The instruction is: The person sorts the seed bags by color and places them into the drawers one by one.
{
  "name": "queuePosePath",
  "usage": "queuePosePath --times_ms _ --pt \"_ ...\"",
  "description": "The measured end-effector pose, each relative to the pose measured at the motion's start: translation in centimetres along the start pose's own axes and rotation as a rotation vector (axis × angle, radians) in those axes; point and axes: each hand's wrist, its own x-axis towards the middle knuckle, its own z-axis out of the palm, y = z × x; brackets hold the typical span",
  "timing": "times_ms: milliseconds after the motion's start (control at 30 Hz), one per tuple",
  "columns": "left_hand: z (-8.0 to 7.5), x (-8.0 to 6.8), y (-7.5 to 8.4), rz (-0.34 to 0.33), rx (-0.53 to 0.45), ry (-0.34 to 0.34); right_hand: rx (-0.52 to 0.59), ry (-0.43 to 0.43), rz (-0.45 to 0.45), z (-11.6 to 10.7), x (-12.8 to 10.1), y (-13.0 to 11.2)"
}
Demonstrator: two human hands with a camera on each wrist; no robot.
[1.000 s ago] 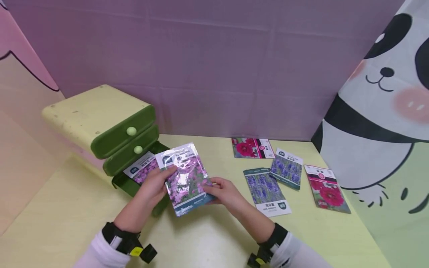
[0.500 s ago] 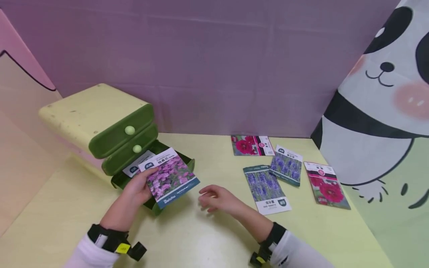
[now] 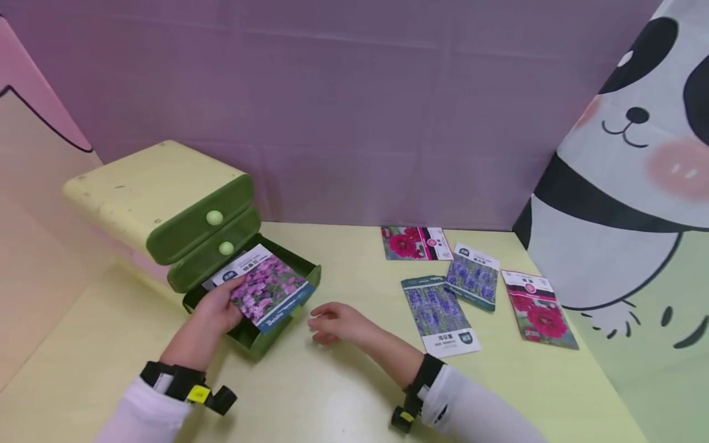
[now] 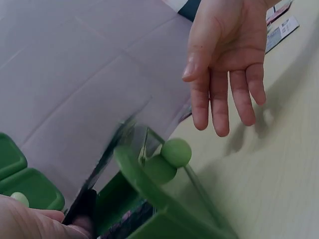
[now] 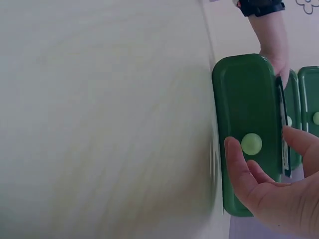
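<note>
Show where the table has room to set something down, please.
The table is bare behind the right hand, between the open drawer and the blue-flower packets; also in front, between both sleeves. Crowded: the right side, with four packets.

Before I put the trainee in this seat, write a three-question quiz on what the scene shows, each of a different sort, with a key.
1. Multiple choice: which drawer of the cabinet stands open? A) top B) middle C) bottom
2. Short answer: which hand grips the pink-flowered packet?
3. True or false: two red-flowered packets and two purple-flowered packets lie on the table.

Key:
1. C, the bottom drawer.
2. The left hand; the right hand holds nothing.
3. True.
</note>
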Motion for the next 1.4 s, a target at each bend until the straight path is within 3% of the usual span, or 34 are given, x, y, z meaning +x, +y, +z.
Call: queuePosePath --times_ms 167,400,767,1000,1200,1400 --pt "-0.4 0.8 0.6 0.007 -0.051 0.057 -0.004 0.010 -0.017 0.6 0.6 0.0" --pt "-0.8 1.1 1.4 0.038 -0.047 0.113 -0.011 0.005 -0.013 1.5 1.1 -0.1" --pt "-1.2 1.9 2.5 0.075 -0.043 0.115 -0.028 0.012 0.002 2.2 2.1 -0.5" --pt "-0.8 1.9 1.7 0.101 0.123 0.081 0.060 0.012 0.002 2.0 3.1 -0.6" --pt "-0.6 1.3 1.3 0.120 0.186 0.074 0.099 0.012 -0.005 2.0 3.9 -0.4" --pt "-0.2 0.4 1.0 0.142 0.311 0.012 0.102 0.028 0.006 2.1 3.9 -0.4"
